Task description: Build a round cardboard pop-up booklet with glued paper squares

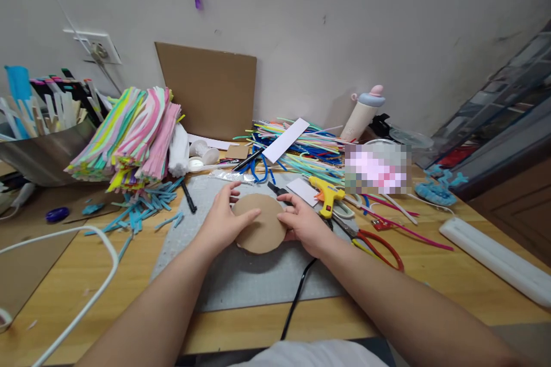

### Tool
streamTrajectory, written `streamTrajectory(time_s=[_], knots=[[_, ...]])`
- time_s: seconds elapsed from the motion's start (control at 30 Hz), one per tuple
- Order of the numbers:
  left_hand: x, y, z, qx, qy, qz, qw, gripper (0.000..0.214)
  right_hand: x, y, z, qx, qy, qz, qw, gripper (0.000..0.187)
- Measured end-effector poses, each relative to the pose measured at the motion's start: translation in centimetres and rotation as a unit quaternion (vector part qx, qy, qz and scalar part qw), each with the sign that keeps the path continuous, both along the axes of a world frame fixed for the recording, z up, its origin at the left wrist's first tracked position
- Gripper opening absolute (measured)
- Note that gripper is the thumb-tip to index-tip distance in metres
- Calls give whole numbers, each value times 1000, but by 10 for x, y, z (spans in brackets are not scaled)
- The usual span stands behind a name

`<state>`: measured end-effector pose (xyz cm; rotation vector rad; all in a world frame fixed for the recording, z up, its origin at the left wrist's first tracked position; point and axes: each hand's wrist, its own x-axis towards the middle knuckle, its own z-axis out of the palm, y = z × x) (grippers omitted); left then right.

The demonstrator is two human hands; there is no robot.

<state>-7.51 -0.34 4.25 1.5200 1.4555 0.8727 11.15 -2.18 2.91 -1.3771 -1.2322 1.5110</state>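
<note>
A round cardboard disc (pixel 260 228) is held between my two hands, just above or on the grey cutting mat (pixel 224 287); I cannot tell which. My left hand (pixel 224 215) grips its left edge, thumb on top and fingers at the far side. On the right edge, my right hand (pixel 305 223) pinches it, with some fingertips hidden. Just behind the right hand lies a yellow glue gun (pixel 329 195), its black cord running toward the front edge. Scissors with orange-red handles (pixel 381 246) rest right of that hand. A white card (pixel 302 191) lies behind it.
Bundled pastel pipe cleaners (pixel 129 137) stand at left beside a metal bowl (pixel 51 152) of sticks. Loose pipe cleaners (pixel 301 152) pile up at the back. A cardboard sheet (pixel 210 89) leans on the wall. A bottle (pixel 361 114) and a white bar (pixel 495 261) are at right.
</note>
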Motion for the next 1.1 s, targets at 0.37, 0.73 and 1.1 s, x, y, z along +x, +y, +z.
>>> streamTrajectory(time_s=[0.37, 0.73, 1.1], knots=[[3, -17, -5, 166, 366, -165, 901, 106, 35, 3, 37, 119, -431, -27, 894, 29], [6, -19, -1, 158, 300, -193, 921, 106, 106, 47, 27, -61, -573, 5, 818, 53], [-11, 14, -3, 111, -87, 174, 975, 71, 126, 32, 42, -27, -311, -110, 944, 31]])
